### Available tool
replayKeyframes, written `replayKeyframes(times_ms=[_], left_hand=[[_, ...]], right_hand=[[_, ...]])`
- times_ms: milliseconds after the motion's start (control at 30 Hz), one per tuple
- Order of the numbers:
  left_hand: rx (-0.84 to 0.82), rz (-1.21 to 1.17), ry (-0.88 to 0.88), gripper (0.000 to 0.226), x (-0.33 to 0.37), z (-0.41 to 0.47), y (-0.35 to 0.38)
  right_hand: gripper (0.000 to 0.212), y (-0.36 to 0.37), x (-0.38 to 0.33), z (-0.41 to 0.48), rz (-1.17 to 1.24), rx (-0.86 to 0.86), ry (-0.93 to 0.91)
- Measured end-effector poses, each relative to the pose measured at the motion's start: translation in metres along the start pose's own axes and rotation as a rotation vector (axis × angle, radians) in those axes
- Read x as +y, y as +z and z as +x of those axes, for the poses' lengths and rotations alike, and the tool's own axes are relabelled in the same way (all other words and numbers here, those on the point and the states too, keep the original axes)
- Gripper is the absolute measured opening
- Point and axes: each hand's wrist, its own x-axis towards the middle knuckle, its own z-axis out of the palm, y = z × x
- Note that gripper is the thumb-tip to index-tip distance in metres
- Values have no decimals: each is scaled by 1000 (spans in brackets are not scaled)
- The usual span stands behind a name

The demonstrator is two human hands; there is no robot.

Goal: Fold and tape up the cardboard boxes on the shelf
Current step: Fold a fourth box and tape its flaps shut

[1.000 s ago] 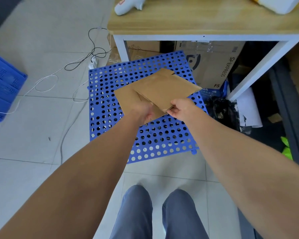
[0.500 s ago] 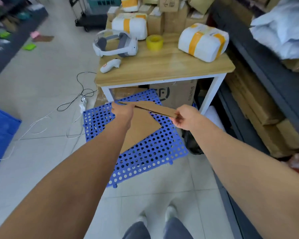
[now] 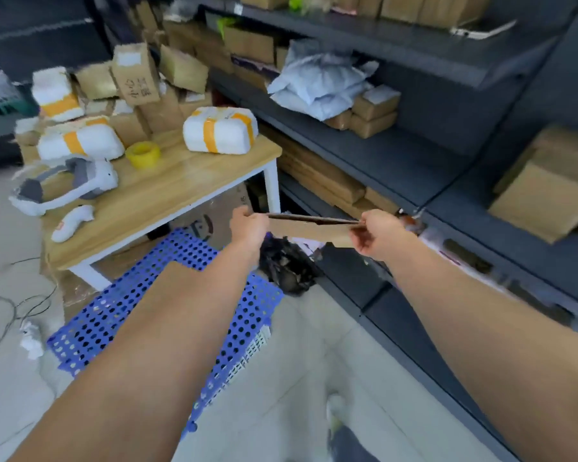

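Note:
A flattened brown cardboard box (image 3: 309, 229) hangs in the air between my hands, seen almost edge-on. My left hand (image 3: 248, 225) grips its left end. My right hand (image 3: 379, 233) pinches its right end. A second flat cardboard piece (image 3: 176, 273) lies on the blue perforated mat (image 3: 121, 315) below, mostly hidden by my left forearm. A yellow tape roll (image 3: 143, 154) sits on the wooden table (image 3: 167, 195). The dark shelf (image 3: 414, 155) on the right holds stacked flat cardboard (image 3: 317, 171) and small boxes.
White parcels with orange tape (image 3: 220, 129), a white headset (image 3: 69, 185) and a white controller (image 3: 72, 221) lie on the table. Grey mail bags (image 3: 321, 85) rest on the shelf. A black bag (image 3: 286, 265) sits on the floor by the shelf. Cables (image 3: 10, 305) trail at left.
The view has swung up and to the right toward the shelf. Both hands have lifted the flat box off the mat and carried it rightward, turning it level.

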Motion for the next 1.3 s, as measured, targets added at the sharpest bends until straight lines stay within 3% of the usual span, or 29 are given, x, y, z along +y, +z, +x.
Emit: replayKeyframes(times_ms=[100, 200, 333, 500, 667, 967, 1200, 1300], left_hand=[[-143, 74, 70, 55, 5, -22, 60], [-291, 124, 135, 57, 13, -50, 124], [-456, 202, 223, 39, 25, -94, 213], [-601, 251, 247, 35, 39, -155, 326], [-692, 266, 290, 38, 49, -208, 417], [-660, 287, 289, 40, 57, -232, 497], [-665, 348, 235, 31, 65, -217, 522], [-716, 412, 189, 40, 78, -210, 534]], right_hand=[[25, -71, -8, -13, 115, 142, -52], [24, -142, -20, -34, 195, 267, -93], [30, -234, -34, -59, 323, 398, -196], [32, -350, -50, -79, 496, 565, -284], [48, -436, -65, -85, 488, 670, -303], [51, -502, -81, -57, 355, 516, -321], [56, -511, -98, -28, 335, 555, -279], [53, -514, -107, -20, 340, 572, -259]])
